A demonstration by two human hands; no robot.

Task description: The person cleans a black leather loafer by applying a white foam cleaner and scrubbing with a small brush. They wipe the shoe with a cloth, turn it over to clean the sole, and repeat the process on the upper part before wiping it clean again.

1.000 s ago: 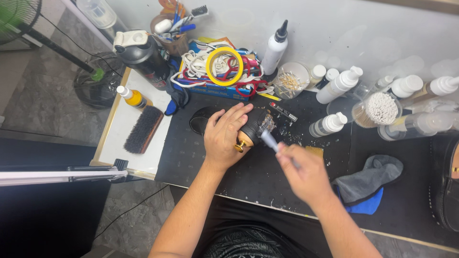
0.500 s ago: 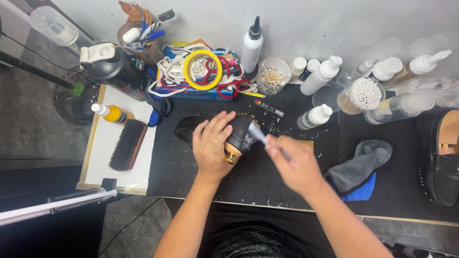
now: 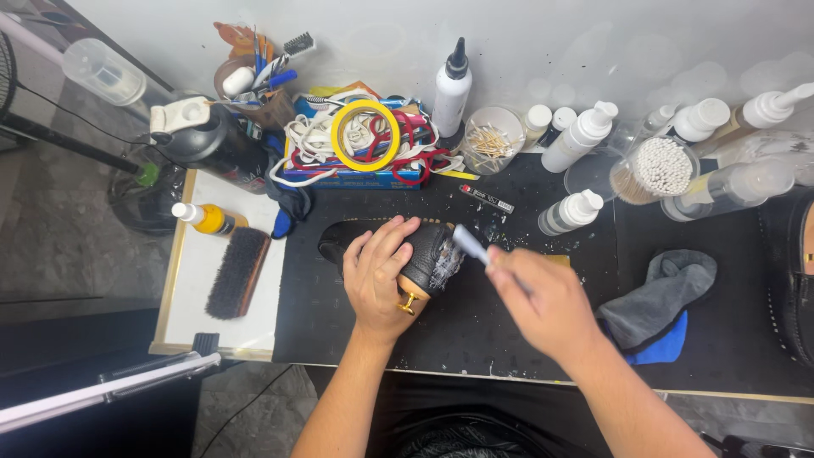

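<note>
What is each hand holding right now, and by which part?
The left hand clasps the black shoe over its top. The right hand holds a small brush by its handle end.

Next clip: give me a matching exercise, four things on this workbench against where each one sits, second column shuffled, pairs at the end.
Things:
1. black shoe
2. small brush
3. tape roll
4. grey cloth

Places:
A. on the pile of laces at the back
B. under the left hand
C. on the mat, right of the right hand
D. in the right hand, tip at the shoe

Pairs: 1-B, 2-D, 3-A, 4-C
</note>
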